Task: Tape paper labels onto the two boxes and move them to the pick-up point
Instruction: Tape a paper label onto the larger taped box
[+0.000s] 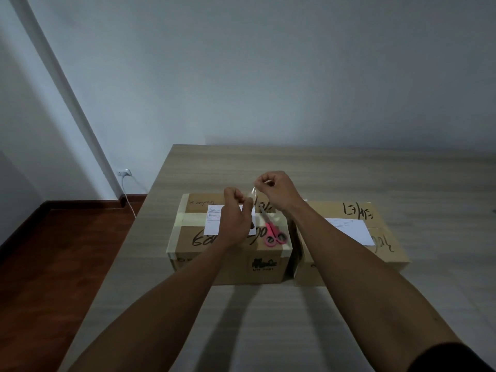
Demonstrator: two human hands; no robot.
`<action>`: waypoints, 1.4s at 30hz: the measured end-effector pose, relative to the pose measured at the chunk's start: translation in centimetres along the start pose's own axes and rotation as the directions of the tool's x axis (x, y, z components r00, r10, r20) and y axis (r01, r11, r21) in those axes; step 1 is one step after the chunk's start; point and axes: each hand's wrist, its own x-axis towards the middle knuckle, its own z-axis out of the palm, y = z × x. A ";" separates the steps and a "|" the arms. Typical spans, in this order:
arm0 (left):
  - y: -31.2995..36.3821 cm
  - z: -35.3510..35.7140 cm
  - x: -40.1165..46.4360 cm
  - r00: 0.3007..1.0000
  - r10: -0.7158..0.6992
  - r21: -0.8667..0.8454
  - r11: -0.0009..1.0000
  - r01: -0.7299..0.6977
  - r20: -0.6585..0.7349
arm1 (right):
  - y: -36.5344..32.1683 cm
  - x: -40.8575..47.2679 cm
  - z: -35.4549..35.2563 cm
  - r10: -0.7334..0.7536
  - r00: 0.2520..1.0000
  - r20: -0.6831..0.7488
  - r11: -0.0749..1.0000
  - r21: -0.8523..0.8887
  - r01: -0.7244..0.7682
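Two boxes stand side by side on the table point(349, 178), close together, the left box point(228, 264) slightly nearer the table's left edge. A label point(214, 221) lies on top of the left box; scissors point(272, 232) lie on the same top, right of the label. A second label point(351, 229) lies on top of the right box point(386, 253). Above the left box's far part, the left hand point(236, 213) and right hand point(273, 189) hold a tape strip point(252, 194) between them. Left of the table, on the far wall, sits a socket point(124, 172) above the floor point(53, 264).

label point(218, 220) print too small to read, left hand point(236, 218) covering its right part
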 end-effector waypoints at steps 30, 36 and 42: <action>5.2 0.1 1.5 0.856 -0.224 -0.148 0.934 0.325 0.465 | -2.7 1.7 -5.2 -0.181 0.978 0.103 0.971 -0.140 0.194; 4.8 0.1 1.4 0.838 -0.187 -0.105 0.955 0.278 0.513 | -1.9 1.8 -5.1 -0.080 0.997 -0.002 0.993 -0.088 0.079; 3.1 -0.4 0.6 0.852 -0.213 -0.128 0.943 0.308 0.479 | 0.7 1.5 -4.2 0.171 0.980 -0.097 0.958 -0.218 -0.189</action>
